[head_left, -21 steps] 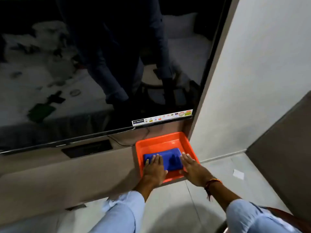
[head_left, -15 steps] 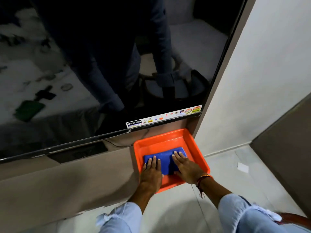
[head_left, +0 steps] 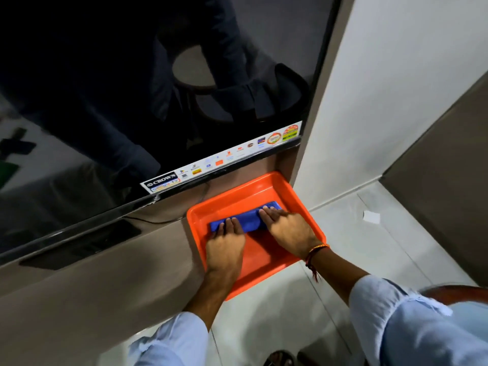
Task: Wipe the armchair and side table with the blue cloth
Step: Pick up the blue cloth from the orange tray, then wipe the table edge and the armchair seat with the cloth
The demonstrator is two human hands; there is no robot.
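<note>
Both arms reach forward and down from light blue sleeves, rolled back above the wrists, to an orange tray that sits on a brown shelf just under the lower right corner of a dark television. The blue cloth lies in the far half of the tray as a narrow folded band running across it from left to right.

The left hand is palm down over the tray's left side, wrist straight, fingers held together and pointing away from the body, their tips laid on the left end of the cloth. The right hand is palm down too, angled in toward the tray's middle, fingers a little spread and pressed flat on the right part of the cloth. Neither hand is closed around the cloth; both lie flat on top of it, pinning it to the tray floor. A red and orange thread band circles the right wrist, over the tray's near right rim.
</note>
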